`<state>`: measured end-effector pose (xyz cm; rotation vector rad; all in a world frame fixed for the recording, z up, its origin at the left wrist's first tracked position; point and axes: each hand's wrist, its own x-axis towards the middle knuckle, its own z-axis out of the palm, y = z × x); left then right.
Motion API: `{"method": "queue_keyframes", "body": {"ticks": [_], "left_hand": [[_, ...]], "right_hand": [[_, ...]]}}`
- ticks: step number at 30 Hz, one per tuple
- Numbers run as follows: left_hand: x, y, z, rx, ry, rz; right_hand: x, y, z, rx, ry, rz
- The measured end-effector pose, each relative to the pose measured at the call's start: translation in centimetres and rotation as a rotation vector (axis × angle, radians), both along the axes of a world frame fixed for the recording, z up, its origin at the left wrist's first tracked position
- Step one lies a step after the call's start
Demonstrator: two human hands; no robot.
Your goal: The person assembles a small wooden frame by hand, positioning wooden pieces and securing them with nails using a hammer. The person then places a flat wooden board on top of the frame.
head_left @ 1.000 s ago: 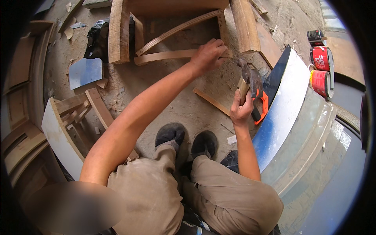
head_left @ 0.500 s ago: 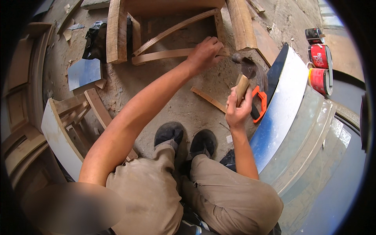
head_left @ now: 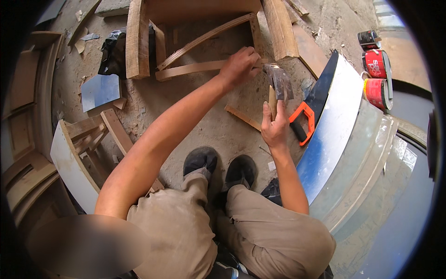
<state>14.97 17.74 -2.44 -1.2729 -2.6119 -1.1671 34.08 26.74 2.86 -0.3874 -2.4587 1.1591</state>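
Note:
My right hand [head_left: 275,129] is wrapped round the wooden handle of a hammer [head_left: 280,83]. Its dark metal head is up against the right end of a thin wooden strip [head_left: 193,69], close to the fingers of my left hand [head_left: 239,69]. Those left fingers are closed over the strip near that end; whether they also pinch something small is hidden. The strip lies across the near side of a wooden frame [head_left: 138,46], whose thick legs point towards me. A second strip [head_left: 209,36] runs slantwise inside the frame.
An orange-handled handsaw [head_left: 304,122] leans by a white and blue panel [head_left: 332,125] on the right. Beyond stand red cans [head_left: 375,63]. A loose wood piece [head_left: 242,117] lies on the floor. At left are a small wooden frame [head_left: 121,132] and a blue-white board [head_left: 100,89].
The hammer has swung up and left, its head now meeting the strip's end. My right hand has shifted slightly left; my left hand stays almost in place.

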Motion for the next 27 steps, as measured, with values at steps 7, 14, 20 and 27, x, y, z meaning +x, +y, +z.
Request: {"method": "queue_keyframes", "body": {"ticks": [7, 14, 20, 27], "left_hand": [[0.1, -0.1, 0.0, 0.051, -0.01, 0.008], [0.0, -0.1, -0.2, 0.075, -0.011, 0.016], [0.1, -0.2, 0.2, 0.053, -0.004, 0.01], [0.2, -0.1, 0.2, 0.053, -0.01, 0.016]], "right_hand": [[-1.0, 0.2, -0.2, 0.043, -0.034, 0.072], [-0.3, -0.2, -0.8, -0.043, -0.07, 0.03], [0.5, -0.3, -0.6, -0.054, -0.034, 0.047], [0.1, 0.4, -1.4, -0.041, -0.106, 0.001]]}}
